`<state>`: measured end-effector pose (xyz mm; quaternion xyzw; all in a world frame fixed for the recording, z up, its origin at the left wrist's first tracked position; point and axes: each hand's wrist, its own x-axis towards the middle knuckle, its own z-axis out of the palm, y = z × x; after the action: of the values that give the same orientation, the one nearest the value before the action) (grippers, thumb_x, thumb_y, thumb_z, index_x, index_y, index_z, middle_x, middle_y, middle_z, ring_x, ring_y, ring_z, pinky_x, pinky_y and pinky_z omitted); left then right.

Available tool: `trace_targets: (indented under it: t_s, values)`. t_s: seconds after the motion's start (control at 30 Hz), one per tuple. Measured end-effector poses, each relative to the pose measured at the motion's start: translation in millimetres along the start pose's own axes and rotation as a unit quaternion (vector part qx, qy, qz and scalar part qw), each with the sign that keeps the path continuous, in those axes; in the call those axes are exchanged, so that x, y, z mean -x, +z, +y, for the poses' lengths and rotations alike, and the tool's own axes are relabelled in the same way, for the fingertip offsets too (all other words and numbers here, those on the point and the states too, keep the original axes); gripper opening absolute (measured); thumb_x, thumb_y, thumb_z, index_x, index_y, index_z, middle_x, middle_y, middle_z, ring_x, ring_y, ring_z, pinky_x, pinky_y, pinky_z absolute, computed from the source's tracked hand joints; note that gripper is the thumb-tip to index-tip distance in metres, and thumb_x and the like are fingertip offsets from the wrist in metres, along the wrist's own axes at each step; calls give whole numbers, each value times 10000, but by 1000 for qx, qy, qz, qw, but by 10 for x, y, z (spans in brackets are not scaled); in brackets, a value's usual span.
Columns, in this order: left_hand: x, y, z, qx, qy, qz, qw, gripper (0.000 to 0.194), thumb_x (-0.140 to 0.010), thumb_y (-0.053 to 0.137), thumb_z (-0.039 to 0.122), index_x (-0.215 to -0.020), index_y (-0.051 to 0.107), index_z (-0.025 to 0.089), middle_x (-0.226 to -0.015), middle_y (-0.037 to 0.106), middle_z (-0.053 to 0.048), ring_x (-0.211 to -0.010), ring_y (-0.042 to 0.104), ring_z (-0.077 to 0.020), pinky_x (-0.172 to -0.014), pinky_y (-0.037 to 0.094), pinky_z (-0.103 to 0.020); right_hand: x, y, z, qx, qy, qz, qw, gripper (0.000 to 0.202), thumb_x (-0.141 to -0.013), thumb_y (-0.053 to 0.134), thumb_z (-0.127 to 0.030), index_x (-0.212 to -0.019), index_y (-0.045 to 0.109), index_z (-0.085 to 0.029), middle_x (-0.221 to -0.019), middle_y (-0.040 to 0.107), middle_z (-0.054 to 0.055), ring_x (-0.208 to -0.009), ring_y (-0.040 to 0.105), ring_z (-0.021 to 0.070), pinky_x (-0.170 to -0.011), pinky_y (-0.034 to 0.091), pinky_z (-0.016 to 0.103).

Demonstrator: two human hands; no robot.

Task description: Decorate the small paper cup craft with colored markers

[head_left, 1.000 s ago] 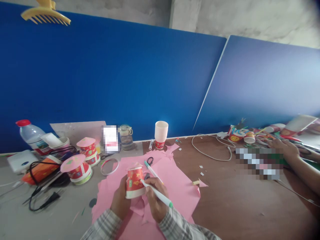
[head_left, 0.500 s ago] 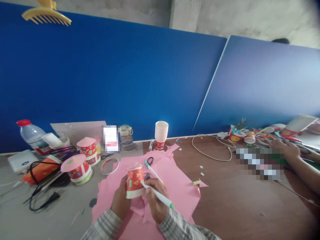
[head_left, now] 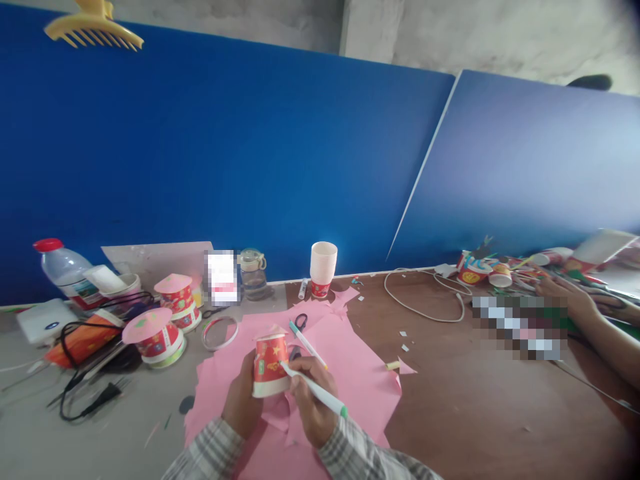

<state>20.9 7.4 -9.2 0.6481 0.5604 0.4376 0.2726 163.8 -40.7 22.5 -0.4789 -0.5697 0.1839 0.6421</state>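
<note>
My left hand (head_left: 244,399) is closed round the left side of a red paper cup (head_left: 271,361), which is held upside down over pink paper (head_left: 363,373). A small pink piece sits on top of the cup. In my right hand (head_left: 316,403) is a white marker (head_left: 320,393) with a green end, its tip at the cup's right side. Just behind my hands, another marker (head_left: 303,339) with a blue-green cap and black-handled scissors (head_left: 301,323) lie on the paper.
Left are two decorated cups (head_left: 155,343) (head_left: 179,303), black cables (head_left: 85,407), a bottle (head_left: 67,277) and a tape ring (head_left: 220,347). Behind stand stacked cups (head_left: 323,270) and a glass jar (head_left: 253,277). On the right, another person's hands (head_left: 573,303) are among craft scraps.
The other person's hand at the right has shifted slightly left. My hands, the cup and the marker show almost no movement.
</note>
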Motion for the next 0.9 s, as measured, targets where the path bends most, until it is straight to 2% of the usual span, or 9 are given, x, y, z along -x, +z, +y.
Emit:
trace_targets:
  t_s: [0.27, 0.5, 0.77, 0.9]
  values:
    - [2, 2, 30, -8, -14, -3, 1000, 415, -487, 574, 297, -890, 474, 286, -642, 717, 10, -578, 648, -242, -474, 513, -316, -19, 10, -18, -8, -21, -2, 1000, 173, -782, 519, -286, -766, 665, -196, -562, 661, 2, -464, 611, 183, -454, 487, 243]
    - [-3, -14, 56, -3, -10, -9, 1000, 416, -492, 574, 303, -895, 472, 286, -646, 713, 8, -578, 647, -238, -467, 510, -311, -27, -4, -41, -58, -9, -47, 997, 126, -753, 529, -187, -773, 653, -191, -509, 610, -23, -415, 582, 167, -416, 459, 228]
    - [6, -6, 9, -9, -16, -7, 1000, 427, -502, 551, 287, -920, 466, 282, -698, 723, -7, -597, 648, -248, -499, 514, -332, 17, -19, 20, -10, 22, -38, 999, 145, -738, 524, -234, -769, 664, -220, -535, 665, -9, -493, 627, 205, -481, 490, 261]
    - [7, 3, -9, -4, -12, -7, 1000, 445, -500, 558, 276, -934, 461, 279, -730, 721, -15, -617, 649, -249, -502, 515, -327, 18, -9, 29, 9, 12, -29, 999, 154, -752, 524, -259, -760, 673, -219, -558, 684, -4, -501, 632, 204, -508, 495, 267]
